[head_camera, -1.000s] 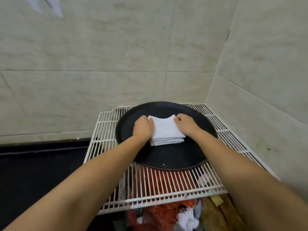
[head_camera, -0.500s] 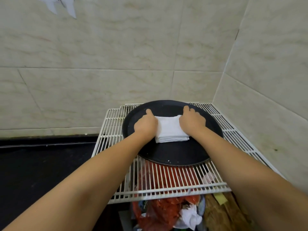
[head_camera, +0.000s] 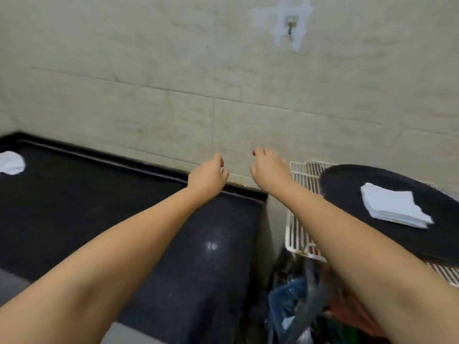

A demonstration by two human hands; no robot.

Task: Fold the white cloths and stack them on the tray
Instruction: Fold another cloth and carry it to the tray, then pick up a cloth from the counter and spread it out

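Both hands hang in the air in front of the tiled wall [head_camera: 173, 70], empty. The left hand [head_camera: 207, 176] has a loose grip, fingers curled a little and holding nothing; it is above the back edge of the black desk [head_camera: 99, 207]. The right hand [head_camera: 267, 170] has the same slack, half-curled grip, also holding nothing, and sits between the desk's right end and the white wire rack [head_camera: 301, 175].

Taking the round black tray [head_camera: 347, 180] as the landmark: it rests on the wire rack, to the right of both hands. A stack of folded white cloths [head_camera: 395, 208] lies on the tray, roughly at its middle, with neat layered edges showing on the near side. The right forearm crosses in front of the tray's left edge. Neither hand touches the tray or the stack.

Far to the left of the tray, at the far left end of the desk, a crumpled white cloth [head_camera: 11, 162] lies unfolded, well apart from both hands. Below the rack sits a blurred jumble of coloured items [head_camera: 305, 306].
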